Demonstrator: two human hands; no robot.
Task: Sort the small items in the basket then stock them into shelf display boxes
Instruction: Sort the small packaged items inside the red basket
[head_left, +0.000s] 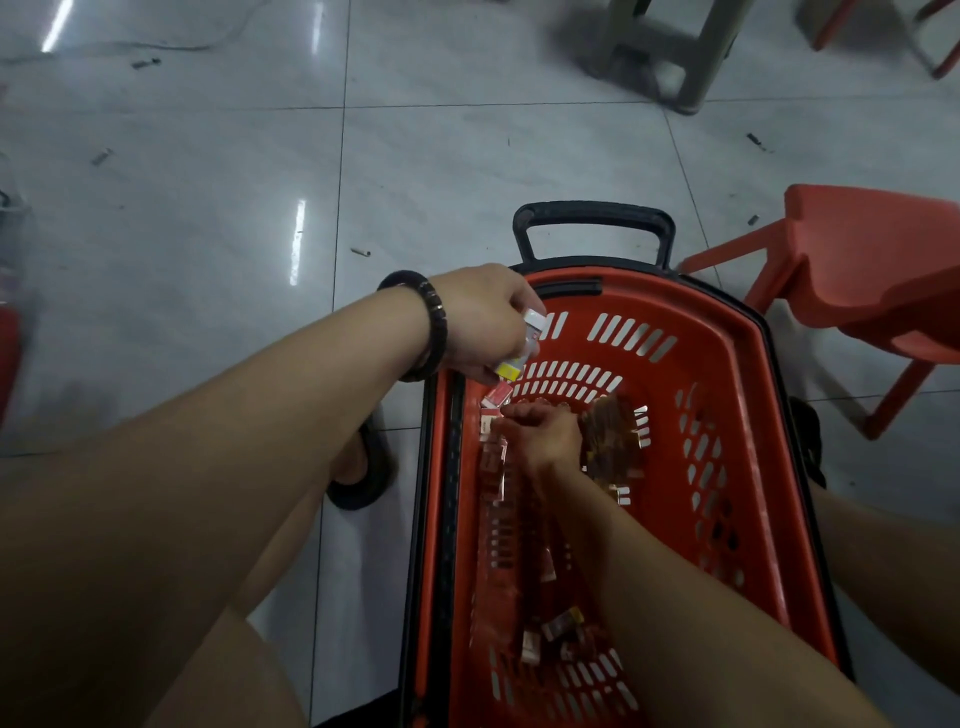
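Over the left rim of the red slotted plastic shopping basket (737, 374) on the pale tiled floor (208, 182), my left hand (483, 322), with a black bead bracelet (434, 322) at the wrist, grips a small stack of little white, yellow and red boxes (522, 345), fingers curled round them from above. My right hand (545, 434) is down inside the basket, near its far end, knuckles up and fingers bent among the small red packets (491, 467) that lie along the left wall; whether it has one pinched I cannot tell, since the fingertips are hidden and the picture is soft there. Just to the right of that hand sits a brown heap of small items (613, 436), and a few loose little boxes (556, 631) lie at the near end by my forearm. I judge that I am early in the sorting: only the handful in my left hand is gathered by kind, while most of the stock is in the basket, mixed in patches. No shelf or display box shows in this view, so I take the stocking as not yet begun. A red plastic chair (872, 249) stands just beyond the basket on the right, near its black handle (592, 213).
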